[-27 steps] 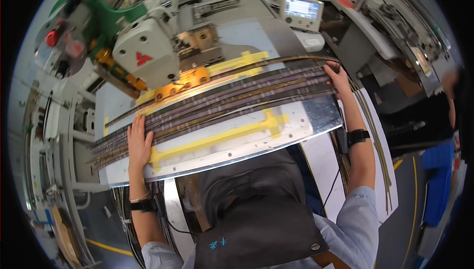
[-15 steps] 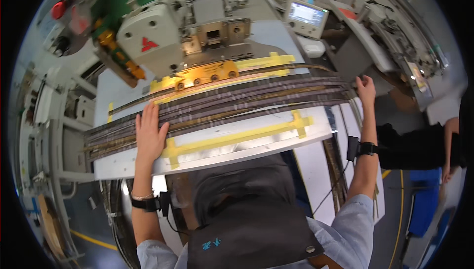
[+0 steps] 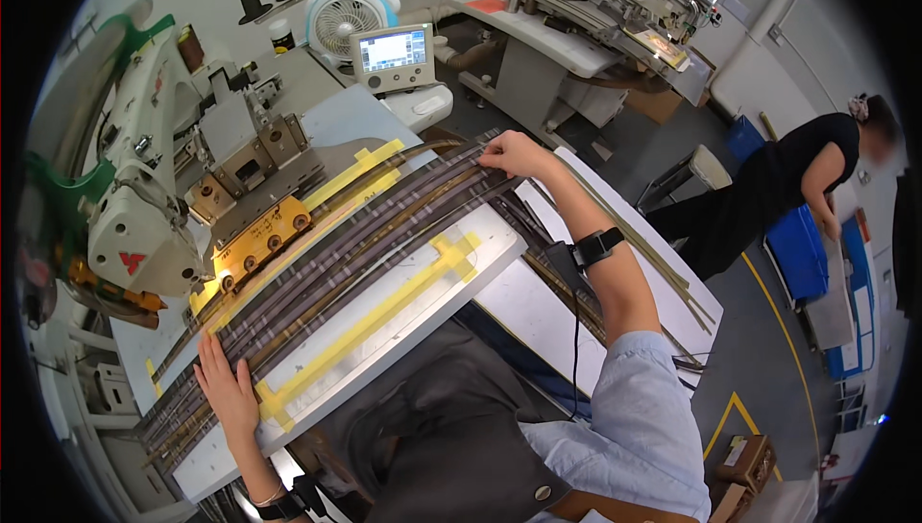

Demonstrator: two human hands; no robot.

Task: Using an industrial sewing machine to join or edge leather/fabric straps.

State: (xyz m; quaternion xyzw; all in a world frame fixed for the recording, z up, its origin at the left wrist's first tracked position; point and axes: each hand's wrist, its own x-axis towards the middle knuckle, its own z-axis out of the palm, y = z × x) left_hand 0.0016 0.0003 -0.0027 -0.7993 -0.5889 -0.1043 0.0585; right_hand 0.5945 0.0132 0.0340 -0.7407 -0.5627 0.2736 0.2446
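Observation:
A bundle of long, narrow dark strips (image 3: pixel 351 235), some brownish and with pale marks across them, lies side by side along the machine's worktable. My left hand (image 3: pixel 229 396) rests flat near their left end, fingers stretched out and touching the strips. At the far right end, my right hand (image 3: pixel 519 154) has its fingertips closed on the strips' ends. Just behind the strips sits a yellow metal block (image 3: pixel 261 240) with several round holes, under the head of a white and green sewing machine (image 3: pixel 139 235). Yellow tape (image 3: pixel 370 331) marks the white table edge in front.
Behind the table stand a control screen (image 3: pixel 394 54) and a small fan (image 3: pixel 348 22). More strips (image 3: pixel 639 235) lie on a white board to the right. A person in black (image 3: pixel 768 192) bends over blue bins (image 3: pixel 795 254) farther right. Another machine (image 3: pixel 615 14) stands at the back.
My view has swung to the right, so the table now appears slanted. My right hand, beside the strip ends before, is now closed on them. The left hand still lies on the strips.

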